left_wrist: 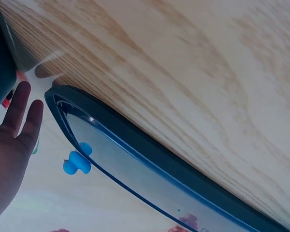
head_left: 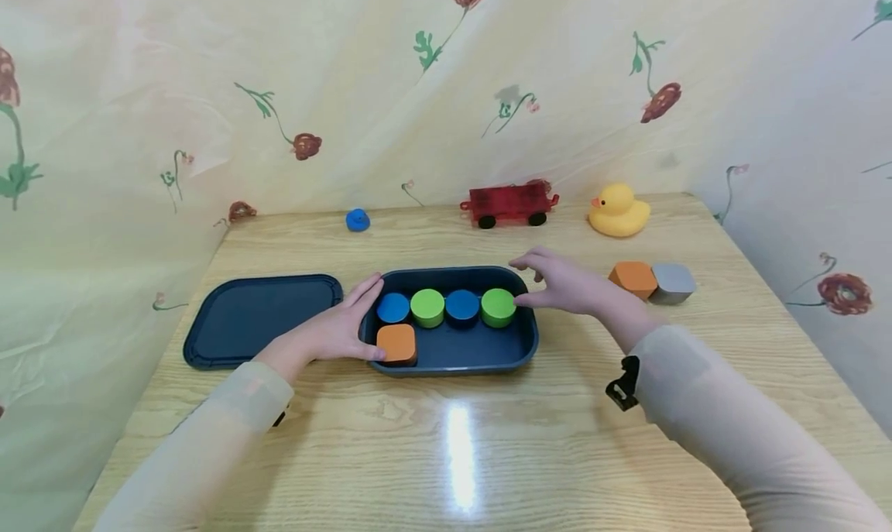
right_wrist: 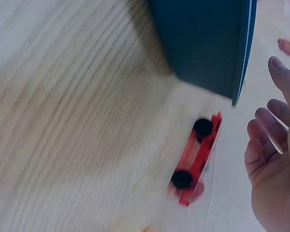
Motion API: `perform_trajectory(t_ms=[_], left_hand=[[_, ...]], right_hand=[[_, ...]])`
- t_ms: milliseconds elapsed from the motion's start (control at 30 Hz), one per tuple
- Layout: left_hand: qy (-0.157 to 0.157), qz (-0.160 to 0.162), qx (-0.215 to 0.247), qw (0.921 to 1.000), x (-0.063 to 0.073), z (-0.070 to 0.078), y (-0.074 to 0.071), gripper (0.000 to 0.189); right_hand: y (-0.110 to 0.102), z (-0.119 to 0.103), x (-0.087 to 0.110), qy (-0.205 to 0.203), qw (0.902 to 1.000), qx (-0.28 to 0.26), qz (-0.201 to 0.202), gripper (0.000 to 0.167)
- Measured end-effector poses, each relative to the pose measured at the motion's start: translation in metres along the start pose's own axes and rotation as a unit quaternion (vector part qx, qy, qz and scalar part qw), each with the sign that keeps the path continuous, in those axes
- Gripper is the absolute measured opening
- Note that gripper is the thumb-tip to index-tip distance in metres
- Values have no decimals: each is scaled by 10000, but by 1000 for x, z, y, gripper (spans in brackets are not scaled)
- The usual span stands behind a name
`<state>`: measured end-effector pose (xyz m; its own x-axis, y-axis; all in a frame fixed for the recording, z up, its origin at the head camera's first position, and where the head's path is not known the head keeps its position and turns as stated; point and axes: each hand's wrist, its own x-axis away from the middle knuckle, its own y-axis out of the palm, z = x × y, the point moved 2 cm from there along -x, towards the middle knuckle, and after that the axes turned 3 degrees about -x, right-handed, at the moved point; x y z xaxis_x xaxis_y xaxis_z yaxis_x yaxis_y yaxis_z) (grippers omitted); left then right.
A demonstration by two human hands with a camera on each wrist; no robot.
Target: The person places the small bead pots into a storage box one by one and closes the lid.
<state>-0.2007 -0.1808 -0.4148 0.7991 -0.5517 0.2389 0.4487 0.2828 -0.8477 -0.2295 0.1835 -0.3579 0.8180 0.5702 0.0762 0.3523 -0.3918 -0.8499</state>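
Observation:
A dark blue box [head_left: 474, 362] stands on the table, with a row of two blue cylinders [head_left: 462, 304] and two green cylinders [head_left: 427, 303] along its back. In its front left corner sits an orange block [head_left: 396, 342]. My left hand [head_left: 337, 329] is spread along the box's left rim, thumb at the orange block's edge, fingers nearly straight toward the back corner. Over the right rim is my right hand [head_left: 557, 280], its thumb extended toward the rightmost green cylinder and its fingers loosely bent around nothing. In the right wrist view that hand [right_wrist: 278, 159] appears beside the box wall [right_wrist: 203, 43].
A dark lid [head_left: 258, 315] lies left of the box, partly behind the left forearm. Along the back are a small blue duck [head_left: 358, 220], a red toy wagon [head_left: 510, 204] and a yellow duck [head_left: 619, 211]. Right of the right wrist sit another orange block [head_left: 634, 279] and a grey block [head_left: 673, 283].

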Motion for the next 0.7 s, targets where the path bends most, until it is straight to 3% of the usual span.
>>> perform_trajectory(t_ms=[500,700], left_hand=[[61,51,-23,10000,1,-1,1,114],[41,55,6,10000,0,-1,1,115]], right_hand=[[-27,61,43,373,9979,452,288,66],[-39,74,57,728,9955,570,224,70]])
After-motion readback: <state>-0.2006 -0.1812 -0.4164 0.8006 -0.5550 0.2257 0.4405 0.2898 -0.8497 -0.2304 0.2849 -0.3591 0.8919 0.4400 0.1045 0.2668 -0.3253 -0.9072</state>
